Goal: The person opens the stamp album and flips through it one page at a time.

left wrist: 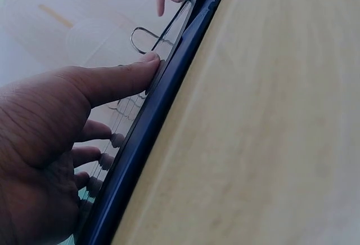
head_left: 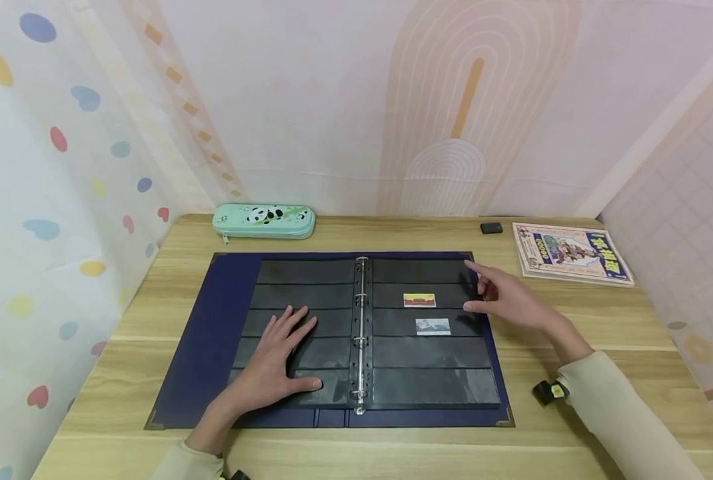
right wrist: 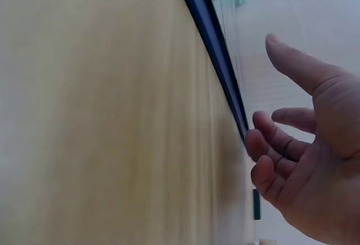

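An open blue ring binder (head_left: 200, 347) lies on the table, with black pocket pages on both sides of its metal rings (head_left: 360, 343). My left hand (head_left: 272, 360) rests on the left page (head_left: 326, 353), fingers spread; in the left wrist view its thumb and fingertips touch the page. Over the upper right edge of the right page (head_left: 428, 387) is my right hand (head_left: 509, 297), thumb and index finger apart, other fingers loosely curled, holding nothing. Two small stamp-like cards sit in that page's pockets: a red and yellow one (head_left: 419, 301) and a grey one (head_left: 432, 327).
A mint pencil case (head_left: 264, 222) with a panda picture stands at the table's back left. Toward the back right are a small black block (head_left: 491, 228) and an illustrated booklet (head_left: 572, 254). Patterned curtains (head_left: 332, 120) border the wooden table (head_left: 596, 320).
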A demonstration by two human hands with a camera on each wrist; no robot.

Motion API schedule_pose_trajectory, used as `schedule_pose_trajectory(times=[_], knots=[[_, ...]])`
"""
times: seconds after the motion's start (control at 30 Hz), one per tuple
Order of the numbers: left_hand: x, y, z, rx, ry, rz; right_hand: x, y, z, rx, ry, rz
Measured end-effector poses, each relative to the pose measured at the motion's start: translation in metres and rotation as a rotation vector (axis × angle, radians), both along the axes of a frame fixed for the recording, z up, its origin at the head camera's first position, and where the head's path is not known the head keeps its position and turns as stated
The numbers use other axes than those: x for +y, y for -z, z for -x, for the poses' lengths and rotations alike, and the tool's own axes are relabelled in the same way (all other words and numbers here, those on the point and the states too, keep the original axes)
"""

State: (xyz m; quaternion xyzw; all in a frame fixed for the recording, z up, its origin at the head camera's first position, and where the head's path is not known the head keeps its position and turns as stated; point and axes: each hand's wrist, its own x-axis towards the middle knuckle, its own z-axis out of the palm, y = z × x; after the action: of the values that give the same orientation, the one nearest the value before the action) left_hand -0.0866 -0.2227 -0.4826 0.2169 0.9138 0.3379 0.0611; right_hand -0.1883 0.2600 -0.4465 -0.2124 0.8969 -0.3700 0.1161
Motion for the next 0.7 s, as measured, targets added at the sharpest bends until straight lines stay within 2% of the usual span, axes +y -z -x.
schedule_pose_trajectory(times=[0.17,0.3,0.53,0.7], knots=[[0.0,0.0,0.0,-0.011,0.0,-0.002,-0.001,0.003,0.014,-0.042,-0.002,-0.09],[0.0,-0.001,-0.001,-0.013,-0.001,-0.009,-0.005,0.003,0.021,-0.032,-0.017,-0.181],[0.0,-0.001,-0.001,-0.016,-0.003,-0.002,-0.012,-0.001,0.021,0.005,-0.041,-0.337],[0.0,-0.001,-0.001,-0.01,0.003,-0.003,-0.016,-0.002,0.02,0.041,-0.056,-0.366]])
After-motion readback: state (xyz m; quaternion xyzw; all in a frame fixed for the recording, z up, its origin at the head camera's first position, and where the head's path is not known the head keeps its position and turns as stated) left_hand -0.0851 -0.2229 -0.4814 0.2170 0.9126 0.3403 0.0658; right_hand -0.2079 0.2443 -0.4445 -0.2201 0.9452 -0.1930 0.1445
